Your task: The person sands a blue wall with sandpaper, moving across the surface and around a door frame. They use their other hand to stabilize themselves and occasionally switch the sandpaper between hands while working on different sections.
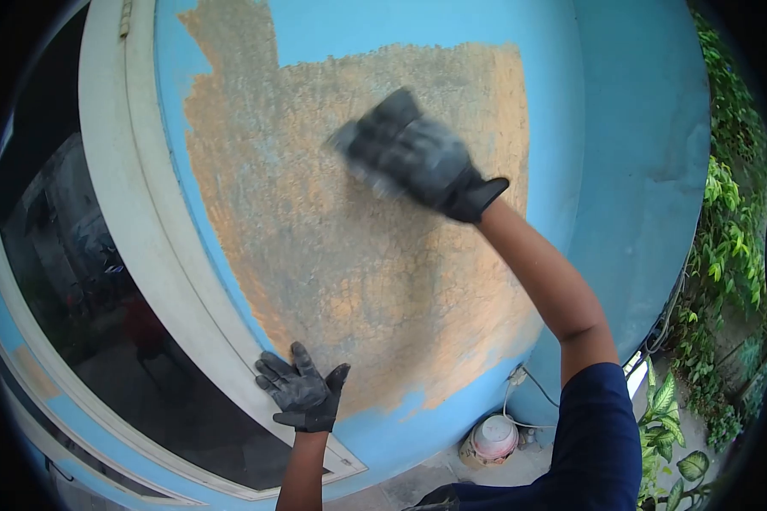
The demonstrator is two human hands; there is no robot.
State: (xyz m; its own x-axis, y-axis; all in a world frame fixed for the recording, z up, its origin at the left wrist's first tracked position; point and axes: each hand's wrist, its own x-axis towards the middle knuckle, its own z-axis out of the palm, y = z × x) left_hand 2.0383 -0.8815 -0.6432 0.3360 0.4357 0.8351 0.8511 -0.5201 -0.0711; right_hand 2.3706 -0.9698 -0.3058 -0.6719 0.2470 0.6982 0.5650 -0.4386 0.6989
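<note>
My right hand (413,157), in a dark, dusty glove, is at the upper middle of the wall patch (341,247), blurred by motion. Its fingers look closed over a flat greyish piece pressed to the wall; the smear hides what that is. The patch is rough, orange and grey, with fine cracks, and smooth blue paint (400,25) surrounds it. Lower down, my left hand (302,392), also in a dark glove, has its fingers spread. It lies by the patch's lower left edge, partly over the white window frame (158,213), and holds nothing.
Dark window glass (136,307) fills the left side. Below the wall, a whitish bucket (494,439) stands on the floor near a cable (528,423). A blue side wall (643,145) stands at the right, with green plants (724,221) beyond it.
</note>
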